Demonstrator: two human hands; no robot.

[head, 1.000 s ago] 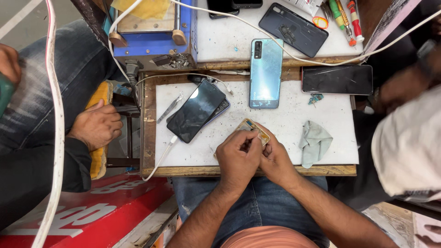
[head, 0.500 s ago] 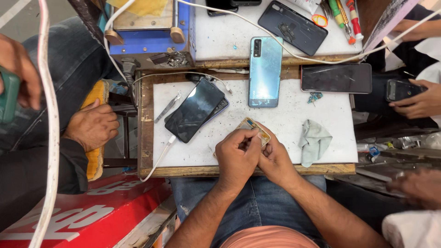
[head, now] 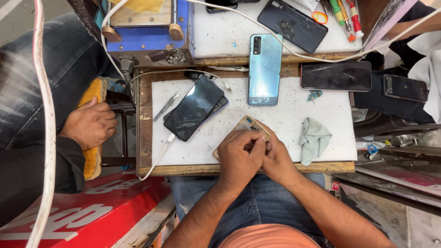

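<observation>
Both hands, left hand (head: 239,156) and right hand (head: 277,158), close their grip on a phone frame (head: 248,126) whose long axis runs diagonally away toward the grey cloth (head: 314,140).

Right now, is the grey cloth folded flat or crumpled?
Crumpled: the grey cloth lies bunched with uneven folds on the white worktop, right of both hands.

Your left hand (head: 241,156) and right hand (head: 275,158) press together, knuckles touching, fingers curled downward in a pinch; both bare forearms angle inward from below.
</observation>
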